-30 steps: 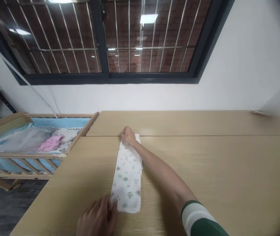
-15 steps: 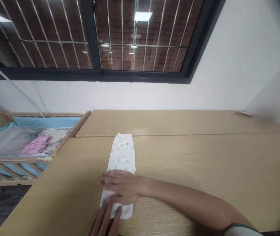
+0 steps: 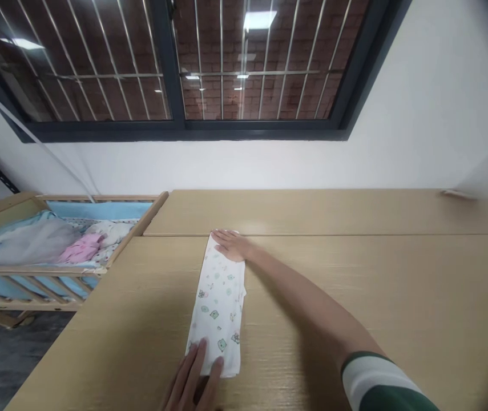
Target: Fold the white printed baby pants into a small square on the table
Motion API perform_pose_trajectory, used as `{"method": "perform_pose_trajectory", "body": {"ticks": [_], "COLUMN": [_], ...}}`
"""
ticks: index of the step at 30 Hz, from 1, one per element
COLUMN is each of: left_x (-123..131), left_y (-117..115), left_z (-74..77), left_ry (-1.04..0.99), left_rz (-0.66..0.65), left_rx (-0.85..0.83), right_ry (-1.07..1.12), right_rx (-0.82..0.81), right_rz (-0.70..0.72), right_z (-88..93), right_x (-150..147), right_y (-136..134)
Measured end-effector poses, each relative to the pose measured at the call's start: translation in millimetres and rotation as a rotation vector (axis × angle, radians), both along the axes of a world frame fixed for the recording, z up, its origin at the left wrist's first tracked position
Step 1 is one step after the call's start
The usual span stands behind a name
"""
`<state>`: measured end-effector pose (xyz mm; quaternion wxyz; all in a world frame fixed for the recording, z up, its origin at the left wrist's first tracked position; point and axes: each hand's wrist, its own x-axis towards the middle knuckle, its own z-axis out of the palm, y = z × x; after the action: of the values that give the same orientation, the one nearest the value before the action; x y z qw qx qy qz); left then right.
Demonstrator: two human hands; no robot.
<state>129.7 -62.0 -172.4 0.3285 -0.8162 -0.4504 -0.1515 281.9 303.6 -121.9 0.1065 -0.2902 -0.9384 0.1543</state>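
A white cloth garment (image 3: 218,302) with small green and brown prints lies folded in a long narrow strip on the wooden tabletop (image 3: 333,297). My right hand (image 3: 232,245) rests flat over its far end, fingers stretched to the left. At the near end, my left hand (image 3: 194,377) touches the lower left corner with its fingertips, fingers apart. What kind of garment it is cannot be made out in its folded state.
To the left stands a wooden crib (image 3: 68,271) with blue lining, holding a pink cloth (image 3: 81,248) and pale bedding. A barred window (image 3: 184,131) is set in the white wall behind. A small white object (image 3: 458,194) lies at the back right.
My right hand has moved away from me along the cloth, from its near half to its far end. My left hand stays at the near end. The view has shifted slightly left.
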Motion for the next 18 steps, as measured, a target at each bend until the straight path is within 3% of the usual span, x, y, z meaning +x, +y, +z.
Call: {"method": "perform_pose_trajectory", "body": {"ticks": [5, 8, 10, 12, 16, 18], "left_x": [18, 19, 12, 4, -11, -15], "left_y": [11, 19, 22, 23, 17, 13], "left_z": [21.4, 41.5, 52.6, 58.1, 53.6, 50.6], "left_ry": [-0.104, -0.222, -0.285, -0.311, -0.252, -0.195], "left_rz": [-0.063, -0.130, -0.192, -0.246, -0.317, -0.349], "left_rx": [-0.062, -0.127, -0.162, -0.189, -0.190, -0.193], "right_ry": [-0.034, -0.025, 0.007, 0.019, 0.025, 0.020], "right_rx": [0.072, 0.207, 0.242, 0.163, -0.115, -0.125], "right_rz": [-0.091, -0.082, -0.018, 0.053, 0.264, 0.275], "right_z": [15.3, 33.3, 46.7, 59.5, 74.7, 69.4], "right_x": [4, 8, 17, 32, 78, 100], "right_y": [8, -20, -58, -109, -216, -258]}}
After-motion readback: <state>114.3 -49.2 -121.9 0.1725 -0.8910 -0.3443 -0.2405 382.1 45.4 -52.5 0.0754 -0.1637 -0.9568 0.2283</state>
